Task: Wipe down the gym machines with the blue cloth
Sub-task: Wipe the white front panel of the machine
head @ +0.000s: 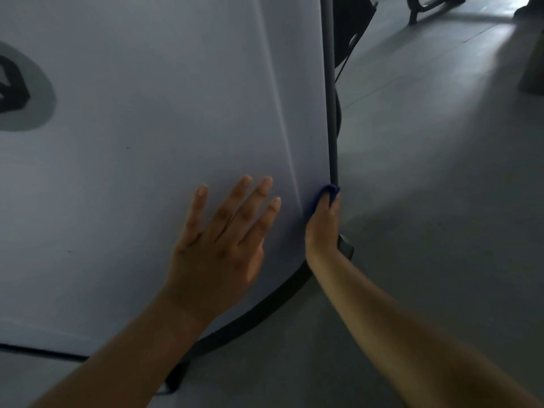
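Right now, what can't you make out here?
Head view only:
blue cloth: mostly hidden inside the right hand.
dark emblem on the grey machine panel: cut off by the left edge.
dark frame legs, top: cut by the top edge, blurred.

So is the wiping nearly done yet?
Hard to say what is done: the pale panel shows no wipe marks. In hand: the right hand grips the blue cloth against the panel's dark edge strip, while the left hand lies flat on the panel. Left: a small speck on the panel, and probably the other machine at the back.
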`<action>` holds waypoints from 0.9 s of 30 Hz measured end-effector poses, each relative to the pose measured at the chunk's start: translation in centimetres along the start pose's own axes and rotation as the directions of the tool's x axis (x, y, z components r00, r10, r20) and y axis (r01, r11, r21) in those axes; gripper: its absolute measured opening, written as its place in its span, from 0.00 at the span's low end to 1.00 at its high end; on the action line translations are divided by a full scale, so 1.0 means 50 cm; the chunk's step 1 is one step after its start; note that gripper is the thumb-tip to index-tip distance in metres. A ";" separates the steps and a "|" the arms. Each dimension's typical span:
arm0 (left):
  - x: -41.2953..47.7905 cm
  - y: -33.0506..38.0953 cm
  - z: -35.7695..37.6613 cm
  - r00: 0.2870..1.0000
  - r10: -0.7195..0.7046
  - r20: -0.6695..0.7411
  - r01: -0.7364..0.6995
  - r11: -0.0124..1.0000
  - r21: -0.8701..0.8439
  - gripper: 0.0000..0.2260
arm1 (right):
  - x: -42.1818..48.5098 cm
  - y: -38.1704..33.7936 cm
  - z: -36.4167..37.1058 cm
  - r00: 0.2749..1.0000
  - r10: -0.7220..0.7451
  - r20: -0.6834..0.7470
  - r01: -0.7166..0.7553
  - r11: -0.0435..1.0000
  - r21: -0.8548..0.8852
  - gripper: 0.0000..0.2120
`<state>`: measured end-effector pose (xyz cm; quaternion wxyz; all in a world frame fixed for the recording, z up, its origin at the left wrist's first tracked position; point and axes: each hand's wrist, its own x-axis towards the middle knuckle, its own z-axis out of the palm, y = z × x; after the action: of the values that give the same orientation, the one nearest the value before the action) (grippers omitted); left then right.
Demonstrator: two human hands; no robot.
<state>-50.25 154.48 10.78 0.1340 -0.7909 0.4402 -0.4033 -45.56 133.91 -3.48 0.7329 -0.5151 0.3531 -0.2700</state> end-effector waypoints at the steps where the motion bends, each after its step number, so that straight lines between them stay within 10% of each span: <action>1: -0.004 0.003 0.005 1.000 0.010 0.018 -0.010 1.000 0.001 0.28 | 0.023 -0.006 0.001 0.998 0.057 -0.005 -0.057 0.998 0.012 0.50; 7: -0.011 0.011 0.031 1.000 -0.001 0.009 0.000 0.996 0.091 0.29 | -0.169 0.061 0.012 0.988 -0.142 0.057 0.137 0.988 0.077 0.27; 13: -0.012 0.010 0.035 1.000 0.013 0.002 -0.014 0.994 0.110 0.30 | 0.036 0.030 -0.009 0.997 0.058 -0.040 -0.058 0.998 -0.003 0.45; 19: -0.010 0.009 0.034 1.000 0.010 0.009 -0.011 0.990 0.142 0.30 | -0.123 0.109 -0.002 0.999 -0.035 0.041 0.033 0.998 0.051 0.27; 27: -0.012 0.027 0.039 1.000 -0.006 0.014 0.005 0.994 0.111 0.29 | 0.047 0.054 -0.006 0.997 0.052 -0.050 -0.051 0.998 0.021 0.39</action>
<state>-49.75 153.91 8.45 0.1799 -0.7862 0.4140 -0.4220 -44.28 132.81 -6.68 0.7355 -0.4915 0.3820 -0.2674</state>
